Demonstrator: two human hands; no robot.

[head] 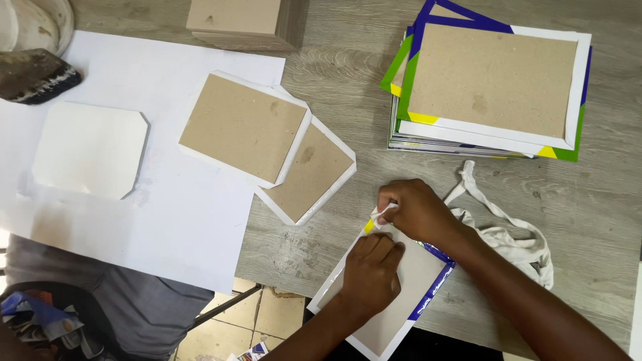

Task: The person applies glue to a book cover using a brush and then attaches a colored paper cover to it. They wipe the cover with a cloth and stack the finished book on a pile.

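A grey cardboard panel [401, 301] lies on a printed cover sheet with blue, yellow and white edges at the table's front edge. My left hand [372, 274] presses flat on the cardboard. My right hand [418, 212] pinches the sheet's white flap at the panel's far corner and folds it over the board.
Two cardboard panels on white sheets [244, 127] [309, 174] overlap at centre. A stack of covered boards [491, 83] sits at the far right, a white rag [508, 237] beside my right arm. A large white paper [167, 200] with a cut sheet [88, 148] covers the left. A brush [33, 75] rests far left.
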